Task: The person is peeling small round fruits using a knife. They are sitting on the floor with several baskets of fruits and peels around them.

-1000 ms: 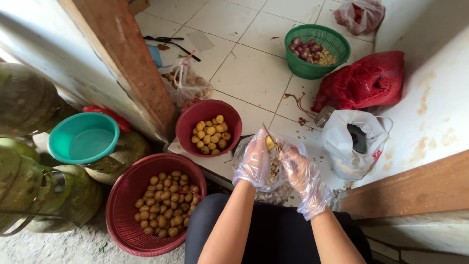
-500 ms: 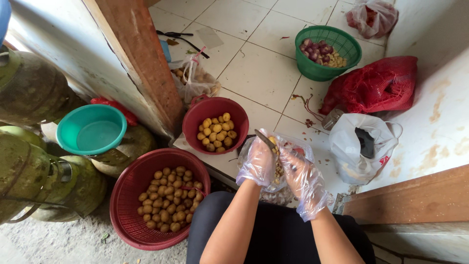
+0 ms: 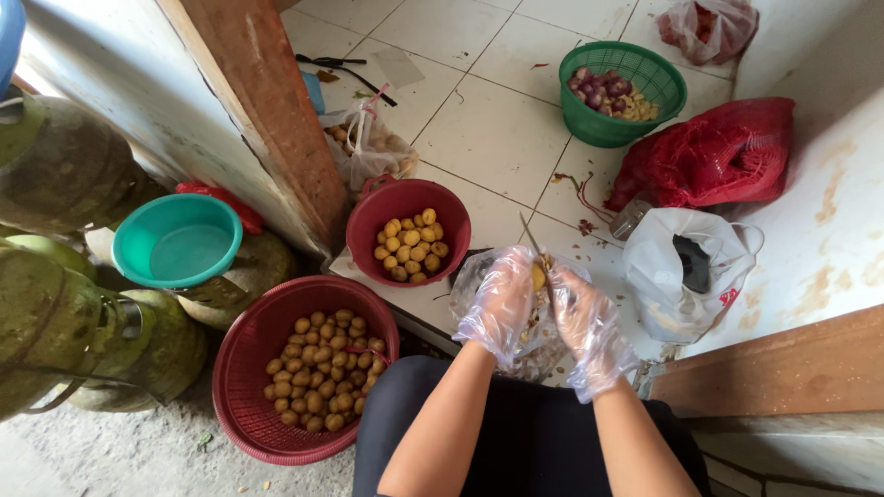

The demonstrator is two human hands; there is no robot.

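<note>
A green basket (image 3: 622, 97), teal bowl (image 3: 177, 240) and red sack (image 3: 714, 156) lie around.

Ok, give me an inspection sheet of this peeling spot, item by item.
Surface: white tiled floor, peel scraps.
Job's things: small yellow potato and knife at the hands; peeled ones in red bowl; unpeeled ones in red basket.
Clutter: green basket, red mesh sack, white plastic bag, teal bowl.
Grippers: left hand and right hand, gloved.
Cables: nothing seen.
Surroundings: green gas cylinders, wooden post.
</note>
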